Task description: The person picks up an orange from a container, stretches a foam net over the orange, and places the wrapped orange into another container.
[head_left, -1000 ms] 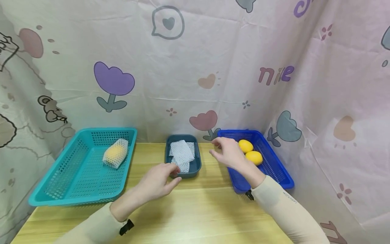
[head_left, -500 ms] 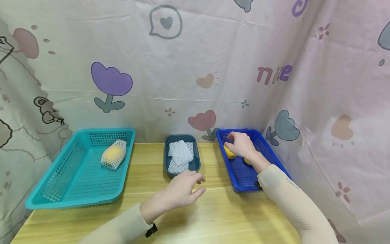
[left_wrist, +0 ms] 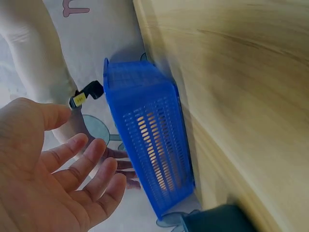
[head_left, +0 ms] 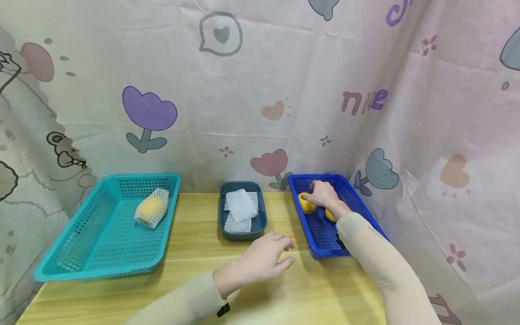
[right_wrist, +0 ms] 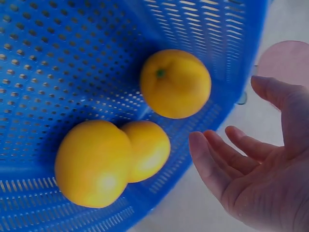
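Note:
My right hand (head_left: 324, 195) is over the blue basket (head_left: 312, 232), fingers loosely bent around nothing. Beside its thumb lies a yellow fruit (head_left: 306, 206); part of another yellow fruit (head_left: 330, 215) shows under the wrist. In the right wrist view the hand (right_wrist: 265, 159) is apart from the fruit, and a round one (right_wrist: 175, 83) shows a green stem spot. A large yellow fruit (right_wrist: 91, 164) overlaps a smaller-looking one (right_wrist: 146, 151) there. My left hand (head_left: 266, 257) hovers above the table front, relaxed and holding nothing, close to the small dark container (head_left: 243, 236).
White foam net sleeves (head_left: 242, 207) lie in the small dark container. At the left, a teal basket (head_left: 109, 239) holds a fruit in a white net (head_left: 152, 208). Behind the wooden table (head_left: 195, 257) hangs a patterned curtain (head_left: 227, 99).
My right hand has moved right from the blue basket's left edge to over the fruit. My left hand has moved right, away from the small container's front. One fruit now shows further left.

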The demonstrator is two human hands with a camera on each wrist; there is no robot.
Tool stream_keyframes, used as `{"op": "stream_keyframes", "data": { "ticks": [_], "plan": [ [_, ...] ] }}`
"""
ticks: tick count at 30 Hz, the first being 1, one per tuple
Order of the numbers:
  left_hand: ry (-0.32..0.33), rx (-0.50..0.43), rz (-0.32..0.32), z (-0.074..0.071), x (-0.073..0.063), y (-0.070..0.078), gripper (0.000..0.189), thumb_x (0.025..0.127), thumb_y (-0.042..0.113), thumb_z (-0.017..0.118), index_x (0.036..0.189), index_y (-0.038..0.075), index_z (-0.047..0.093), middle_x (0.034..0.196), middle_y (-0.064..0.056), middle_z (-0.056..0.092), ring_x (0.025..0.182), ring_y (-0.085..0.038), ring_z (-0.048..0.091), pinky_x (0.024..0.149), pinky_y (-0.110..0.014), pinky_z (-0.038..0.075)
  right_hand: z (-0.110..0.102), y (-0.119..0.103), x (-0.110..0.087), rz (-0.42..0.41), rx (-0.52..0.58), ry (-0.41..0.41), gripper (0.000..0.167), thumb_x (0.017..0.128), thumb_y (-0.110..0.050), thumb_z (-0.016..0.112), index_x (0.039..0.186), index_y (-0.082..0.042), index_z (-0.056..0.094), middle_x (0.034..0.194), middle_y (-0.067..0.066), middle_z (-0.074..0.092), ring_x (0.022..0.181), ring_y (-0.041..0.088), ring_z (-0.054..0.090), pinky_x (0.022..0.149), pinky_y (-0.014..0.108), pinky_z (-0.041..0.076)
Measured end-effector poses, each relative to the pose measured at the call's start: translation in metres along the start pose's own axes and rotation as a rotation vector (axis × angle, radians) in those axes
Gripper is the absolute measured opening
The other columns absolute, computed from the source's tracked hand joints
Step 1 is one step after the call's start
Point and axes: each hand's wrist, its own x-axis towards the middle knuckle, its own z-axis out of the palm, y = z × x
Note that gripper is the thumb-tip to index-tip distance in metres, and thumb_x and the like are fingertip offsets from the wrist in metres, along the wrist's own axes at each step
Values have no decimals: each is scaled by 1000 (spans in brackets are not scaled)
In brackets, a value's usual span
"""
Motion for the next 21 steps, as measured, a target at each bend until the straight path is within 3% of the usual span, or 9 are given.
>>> {"op": "stream_keyframes", "data": {
  "ticks": [6, 14, 21],
  "plan": [
    [-14, 31, -1, 10, 8, 6, 28, 106, 39, 74, 126, 19, 75, 114, 5, 79, 105, -11, 70, 85, -24, 57, 14, 7, 9, 29, -27, 5, 71, 97, -53, 82, 138, 2, 68, 135, 26, 75, 119, 44, 72, 104, 60, 62],
    [-1, 80, 30, 32, 20, 13, 34, 107, 43, 72, 134, 21, 72, 126, 5, 78, 115, -13, 71, 96, -26, 60, 26, 15, 17, 46, -71, -26, 48, 95, -50, 82, 106, -4, 71, 96, 11, 72, 87, 28, 66, 79, 41, 56],
    [23, 119, 76, 49, 32, 15, 35, 106, 41, 75, 134, 21, 72, 125, 5, 76, 111, -10, 69, 95, -22, 57, 32, 11, 26, 50, -127, -64, 47, 97, -48, 83, 105, -3, 71, 93, 10, 69, 84, 27, 66, 76, 39, 56]
  ]
}}
